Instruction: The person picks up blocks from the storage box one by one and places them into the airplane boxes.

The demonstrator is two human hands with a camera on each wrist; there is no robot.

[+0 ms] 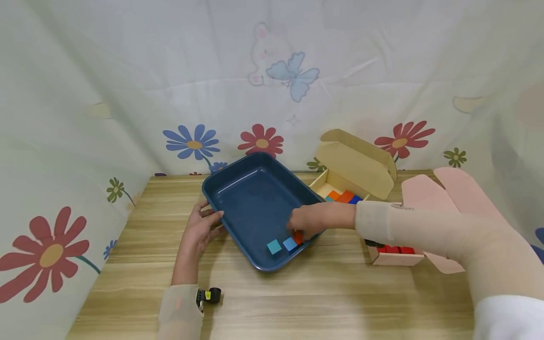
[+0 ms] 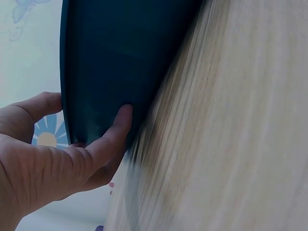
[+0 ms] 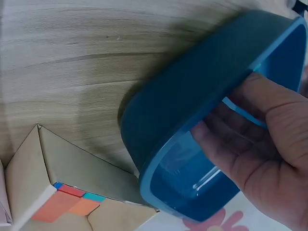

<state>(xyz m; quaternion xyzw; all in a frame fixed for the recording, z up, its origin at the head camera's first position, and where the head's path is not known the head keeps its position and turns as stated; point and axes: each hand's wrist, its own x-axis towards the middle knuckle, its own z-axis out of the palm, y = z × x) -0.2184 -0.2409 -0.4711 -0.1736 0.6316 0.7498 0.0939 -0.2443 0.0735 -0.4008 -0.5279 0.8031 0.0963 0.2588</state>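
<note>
A dark blue rectangular tray sits at an angle on the table. My left hand is at its left side; in the left wrist view its fingers touch the outer wall and rim. Over the tray's near right side reaches my right hand, its fingertips pinching an orange-red block down inside. Beside that block lie a light blue block and a teal block. The right wrist view shows my right hand inside the rim, with the block hidden behind the fingers.
Behind my right forearm stands an open cardboard box holding orange, blue and teal blocks. An open pink box with red blocks is partly covered by that forearm. A floral curtain hangs behind the wooden table.
</note>
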